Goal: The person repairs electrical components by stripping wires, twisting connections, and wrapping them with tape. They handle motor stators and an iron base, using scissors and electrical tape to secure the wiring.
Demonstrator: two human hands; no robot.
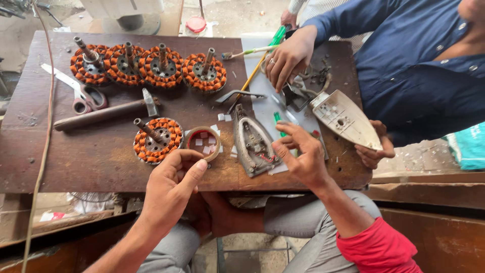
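Note:
My left hand [172, 187] reaches over the near edge of the wooden table [76, 162], thumb and forefinger pinched on the near rim of a brown tape roll [203, 130]. Small white tape pieces lie in and around the roll. To its right lies an iron's metal soleplate [252, 141], inner side up, with red wiring. My right hand [302, 154] hovers just right of the soleplate, fingers curled around a thin green screwdriver [277, 119] whose tip points away from me.
Several copper-wound motor stators [151, 65] line the table's back, and one more stator [157, 141] sits left of the roll. Scissors [83, 96] and a hammer [106, 114] lie at the left. Another person in a blue shirt holds a white iron cover [346, 119] at the right.

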